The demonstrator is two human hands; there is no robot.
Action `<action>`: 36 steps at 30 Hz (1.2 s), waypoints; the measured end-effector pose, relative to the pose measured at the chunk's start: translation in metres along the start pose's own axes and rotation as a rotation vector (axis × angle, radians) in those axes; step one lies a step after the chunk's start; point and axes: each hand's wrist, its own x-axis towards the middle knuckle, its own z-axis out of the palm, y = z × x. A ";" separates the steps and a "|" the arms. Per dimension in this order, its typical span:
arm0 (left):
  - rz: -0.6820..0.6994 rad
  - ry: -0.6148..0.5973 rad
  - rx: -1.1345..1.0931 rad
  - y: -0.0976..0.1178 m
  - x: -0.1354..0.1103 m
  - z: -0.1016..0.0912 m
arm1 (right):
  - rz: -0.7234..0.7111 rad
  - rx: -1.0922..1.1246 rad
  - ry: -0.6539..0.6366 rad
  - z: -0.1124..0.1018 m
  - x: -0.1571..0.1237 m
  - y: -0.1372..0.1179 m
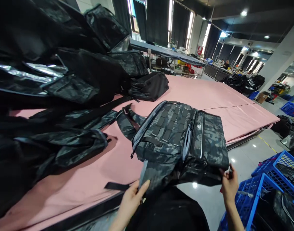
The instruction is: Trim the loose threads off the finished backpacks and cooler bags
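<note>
A dark camouflage backpack [166, 128] lies at the table's near edge, its front covered with rows of webbing. Its side zips are partly undone and show a grey lining. The pocket section [209, 134] reaches past the edge, towards the right. My left hand [134, 194] pinches a camouflage side flap [158, 171] at the lower left, beside a black strap end [115, 186]. At the lower right corner my right hand [230, 183] is closed on the backpack's edge. A small dark piece shows at those fingertips, too small to name.
Similar bags [77, 80] are piled high on the left of the pink-covered table [197, 91]. Blue plastic crates [251, 195] with dark items stand on the floor at the right. Black bundles [243, 83], work tables and a distant person are farther back.
</note>
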 end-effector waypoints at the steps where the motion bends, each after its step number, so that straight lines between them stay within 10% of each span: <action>1: -0.047 -0.029 -0.055 -0.005 -0.013 0.009 | 0.040 0.008 0.006 0.002 0.013 -0.004; 6: -0.135 0.059 -0.225 -0.005 -0.048 0.025 | -0.055 0.254 0.051 0.023 0.002 -0.050; 10: -0.062 0.302 -0.221 0.012 -0.034 0.015 | -0.174 0.300 -0.362 0.037 -0.055 -0.089; 16: 0.049 0.344 -0.071 0.021 -0.005 0.005 | -0.471 0.169 -0.834 0.055 -0.089 -0.127; 23: 0.153 0.447 0.027 0.023 0.002 0.005 | -0.770 -0.102 -0.906 0.083 -0.094 -0.150; 36: 0.238 0.461 0.066 0.029 0.000 0.003 | -0.782 -0.194 -0.989 0.096 -0.093 -0.157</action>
